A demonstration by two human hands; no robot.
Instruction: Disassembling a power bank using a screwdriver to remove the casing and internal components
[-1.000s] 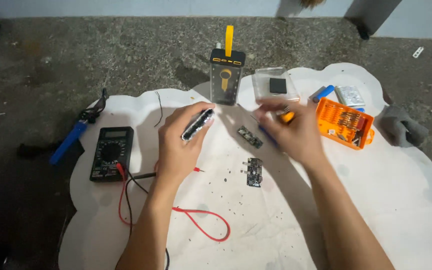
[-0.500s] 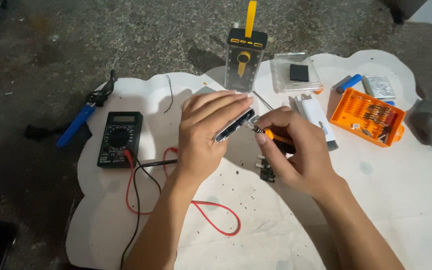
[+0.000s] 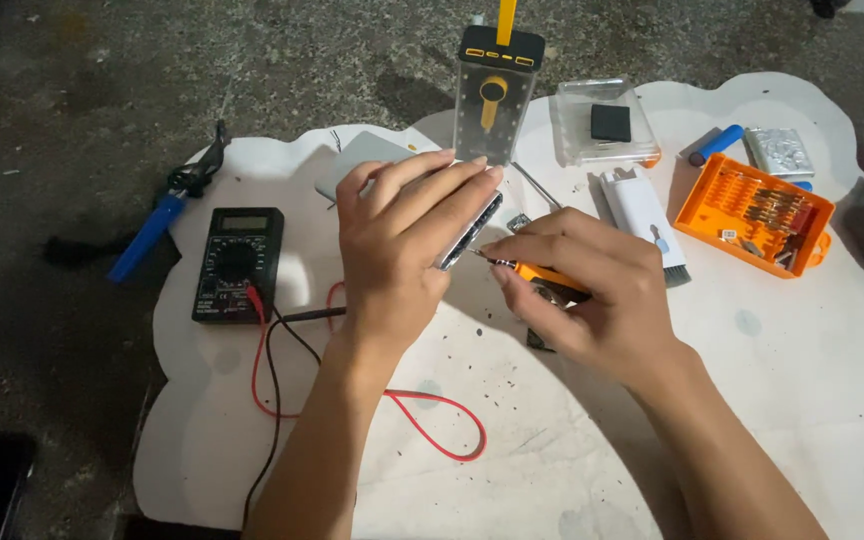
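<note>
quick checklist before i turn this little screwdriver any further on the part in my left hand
1. Left hand grips the slim dark rectangular module firmly: ok.
2. Orange-handled precision screwdriver held in right hand: ok.
3. Tip seated in a screw head: cannot tell, too small.
4. Orange plastic bit case open and near: ok.
5. Red probe lead of the black multimeter clear of the hands: ok.

Left hand (image 3: 397,245) covers most of the slim metal-edged device (image 3: 469,232); only one long edge shows. Screwdriver (image 3: 542,275) mostly buried under right hand (image 3: 592,295), tip contact too small to judge. Yellow strap (image 3: 505,20) atop the black-and-yellow case (image 3: 495,95) cut off by top edge.
</note>
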